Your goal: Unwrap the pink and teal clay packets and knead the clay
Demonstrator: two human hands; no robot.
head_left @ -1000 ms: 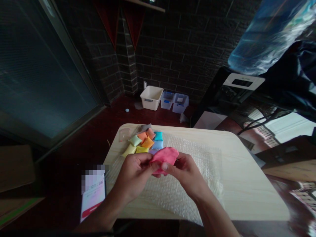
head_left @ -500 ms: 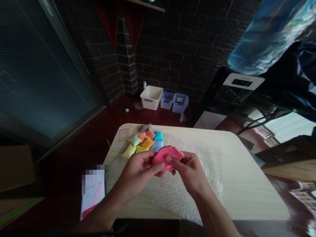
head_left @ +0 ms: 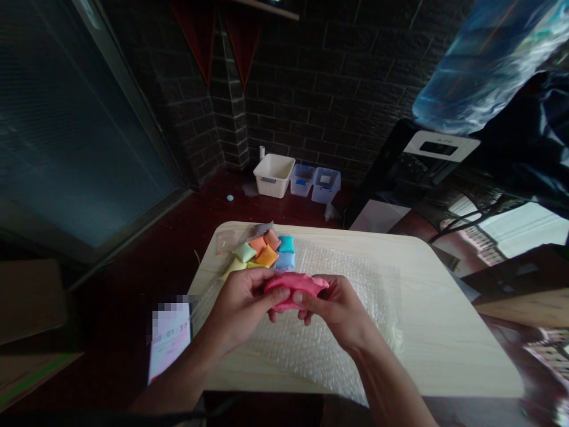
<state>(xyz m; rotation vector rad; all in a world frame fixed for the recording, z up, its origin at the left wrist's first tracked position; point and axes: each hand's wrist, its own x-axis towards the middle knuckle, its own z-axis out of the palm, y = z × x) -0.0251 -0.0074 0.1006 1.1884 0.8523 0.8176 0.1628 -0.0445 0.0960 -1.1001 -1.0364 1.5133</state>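
Above a pale wooden table (head_left: 457,332), near its middle and over a sheet of bubble wrap (head_left: 315,356): one pink lump of soft dough (head_left: 294,282), flattened, uneven at the rim, held in both hands. Left hand (head_left: 240,302): pinching the lump's left end, thumb on the near face, fingers behind. Right hand (head_left: 344,305): pinching the right end likewise, the two thumb tips close together. Underside and far face of the lump hidden by its own bulk and the fingers. Long axis lies left to right, across the view, one end toward each hand; broad near face turned up toward the wearer. Coloured packets (head_left: 267,256), a cluster at the table's far left, the nearest partly covered by the left hand. Phone (head_left: 171,347), beyond the table's left edge: top pixelated, lower part cut off by the left forearm; digits "01:37" legible, smaller lines unreadable. Water dispenser (head_left: 440,146), at right: marking on its white panel too faint to read; blue bottle (head_left: 475,77) above it, cropped by the frame.
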